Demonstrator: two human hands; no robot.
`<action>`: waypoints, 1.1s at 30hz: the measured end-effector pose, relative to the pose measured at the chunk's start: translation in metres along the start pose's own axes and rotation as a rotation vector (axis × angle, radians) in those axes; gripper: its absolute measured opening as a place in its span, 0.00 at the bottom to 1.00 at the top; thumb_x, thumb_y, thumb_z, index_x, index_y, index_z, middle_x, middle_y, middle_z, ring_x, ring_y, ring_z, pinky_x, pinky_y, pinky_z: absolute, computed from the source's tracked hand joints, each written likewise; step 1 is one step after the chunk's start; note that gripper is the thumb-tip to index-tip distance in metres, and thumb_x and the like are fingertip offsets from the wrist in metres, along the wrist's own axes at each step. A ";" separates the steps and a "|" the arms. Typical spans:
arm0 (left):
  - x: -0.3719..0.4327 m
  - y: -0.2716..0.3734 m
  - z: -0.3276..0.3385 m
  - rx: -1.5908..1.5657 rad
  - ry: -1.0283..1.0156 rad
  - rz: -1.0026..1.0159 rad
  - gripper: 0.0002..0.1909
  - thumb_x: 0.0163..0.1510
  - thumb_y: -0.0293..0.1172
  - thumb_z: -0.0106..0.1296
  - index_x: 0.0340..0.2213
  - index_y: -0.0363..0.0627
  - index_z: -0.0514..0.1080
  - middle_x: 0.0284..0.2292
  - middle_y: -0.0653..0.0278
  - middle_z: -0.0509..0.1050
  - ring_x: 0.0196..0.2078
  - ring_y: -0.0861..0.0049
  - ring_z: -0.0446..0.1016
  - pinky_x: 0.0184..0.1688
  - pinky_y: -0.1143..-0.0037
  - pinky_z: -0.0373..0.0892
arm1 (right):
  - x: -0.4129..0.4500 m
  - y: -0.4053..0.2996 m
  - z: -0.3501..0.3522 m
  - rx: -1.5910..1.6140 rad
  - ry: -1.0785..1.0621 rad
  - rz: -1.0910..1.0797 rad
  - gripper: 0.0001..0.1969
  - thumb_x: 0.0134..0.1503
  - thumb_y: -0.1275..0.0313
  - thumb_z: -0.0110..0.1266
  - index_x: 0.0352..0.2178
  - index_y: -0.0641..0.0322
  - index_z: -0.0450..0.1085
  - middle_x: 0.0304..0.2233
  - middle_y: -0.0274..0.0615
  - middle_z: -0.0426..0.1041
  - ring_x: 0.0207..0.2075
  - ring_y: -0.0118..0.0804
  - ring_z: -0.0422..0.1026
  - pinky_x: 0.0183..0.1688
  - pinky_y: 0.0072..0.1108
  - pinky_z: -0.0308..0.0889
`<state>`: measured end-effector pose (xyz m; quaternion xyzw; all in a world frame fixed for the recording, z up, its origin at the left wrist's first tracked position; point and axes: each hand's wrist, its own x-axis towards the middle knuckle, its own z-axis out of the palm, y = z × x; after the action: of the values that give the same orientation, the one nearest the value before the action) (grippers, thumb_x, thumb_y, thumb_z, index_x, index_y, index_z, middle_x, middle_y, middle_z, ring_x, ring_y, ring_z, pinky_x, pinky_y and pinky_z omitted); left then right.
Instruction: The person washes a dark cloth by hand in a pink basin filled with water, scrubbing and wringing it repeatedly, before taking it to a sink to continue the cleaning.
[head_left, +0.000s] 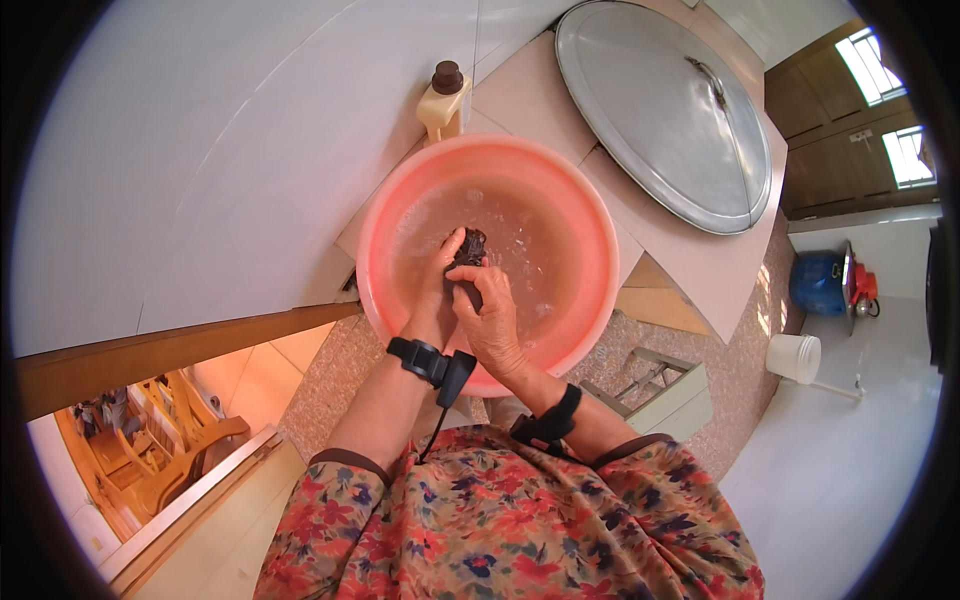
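Over a pink plastic basin (607, 262) of cloudy, brownish water (536, 240), I hold a dark, wet, bunched piece that looks like cloth (472, 246). My left hand (433, 296) grips it from the left, with the thumb along its upper end. From the right, my right hand (491, 311) pinches its lower part between thumb and fingers. Part of the dark piece is hidden under my fingers. Suds float on the water around both hands.
A cream bottle (442, 105) with a brown cap stands behind the basin against the wall. A large round metal lid (660, 112) lies on the tiled counter (525, 105). To the right are a pale stool (667, 397), a white bucket (793, 358) and a blue gas cylinder (816, 283).
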<state>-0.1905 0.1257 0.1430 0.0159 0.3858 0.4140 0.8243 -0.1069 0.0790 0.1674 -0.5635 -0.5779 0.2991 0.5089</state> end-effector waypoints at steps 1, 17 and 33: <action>0.006 -0.009 -0.004 0.003 0.002 0.000 0.10 0.51 0.36 0.42 0.27 0.42 0.64 0.27 0.63 0.67 0.29 0.78 0.68 0.29 0.77 0.67 | 0.004 0.000 0.002 -0.056 0.055 0.023 0.08 0.42 0.77 0.48 0.28 0.60 0.67 0.29 0.44 0.68 0.34 0.45 0.66 0.39 0.28 0.60; 0.014 0.003 -0.004 0.084 -0.094 0.006 0.15 0.50 0.45 0.41 0.26 0.46 0.66 0.24 0.67 0.67 0.29 0.78 0.67 0.33 0.78 0.65 | 0.009 -0.013 0.002 0.041 0.050 0.078 0.06 0.45 0.76 0.49 0.29 0.61 0.67 0.26 0.45 0.68 0.30 0.45 0.66 0.34 0.26 0.61; 0.025 0.005 -0.022 0.329 0.351 0.285 0.29 0.45 0.45 0.50 0.47 0.49 0.57 0.48 0.61 0.58 0.54 0.75 0.50 0.49 0.59 0.49 | 0.050 0.117 -0.045 -0.588 -0.038 0.404 0.17 0.47 0.64 0.49 0.40 0.53 0.62 0.38 0.52 0.64 0.38 0.51 0.65 0.39 0.32 0.63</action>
<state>-0.1991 0.1401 0.1141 0.1317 0.5788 0.4539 0.6646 -0.0165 0.1384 0.0860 -0.7830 -0.5256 0.2250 0.2449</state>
